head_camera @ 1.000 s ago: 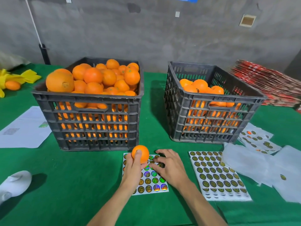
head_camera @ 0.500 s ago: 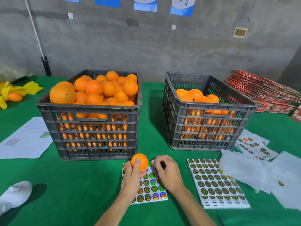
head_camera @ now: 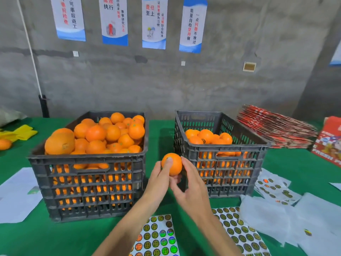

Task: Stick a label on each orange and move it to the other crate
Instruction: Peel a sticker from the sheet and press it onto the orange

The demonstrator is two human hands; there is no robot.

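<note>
The left hand [head_camera: 158,179] holds the round orange fruit [head_camera: 172,164] in the air, with the thumb pressed on its front and the other fingers curled behind it. The right hand [head_camera: 191,187] touches the fruit's right side with its fingertips; whether they press a label there I cannot tell, because that side is hidden. The fruit hangs between the two crates, just in front of the near left corner of the dark grey plastic crate on the right [head_camera: 228,159], which is partly filled.

The risk, I think, is that the label sticks badly, folded or only by one edge, if the fingers press too briefly on the curved skin. The fruit could also slip if the left hand loosens its hold while the right one pushes.

The dark grey plastic crate on the left [head_camera: 88,163] is heaped above its rim, so a careless sleeve or arm could roll fruit off. The right crate has free room under its rim. The holographic sticker sheet [head_camera: 158,237] lies at the near edge of the green cloth table [head_camera: 162,133].
</note>
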